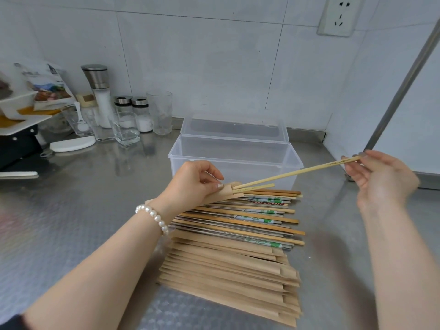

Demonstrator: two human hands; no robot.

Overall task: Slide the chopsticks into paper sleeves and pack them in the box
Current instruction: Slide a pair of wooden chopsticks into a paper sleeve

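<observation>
My left hand (197, 181) pinches a brown paper sleeve (225, 195), one bamboo chopstick already poking from its mouth. My right hand (378, 176) pinches the far end of a second chopstick (295, 172), its tip at the sleeve's opening. Loose chopsticks (240, 220) and empty sleeves (228, 270) lie on the steel counter (95, 210) below; the clear box (234, 160) stands open behind.

No legible text: markings on the held chopstick (295, 172) and printed packet (45, 84) too blurred

Steel counter (95, 210) under sleeves (226, 277), chopsticks (250, 217), box (235, 163), glasses (125, 128)
</observation>
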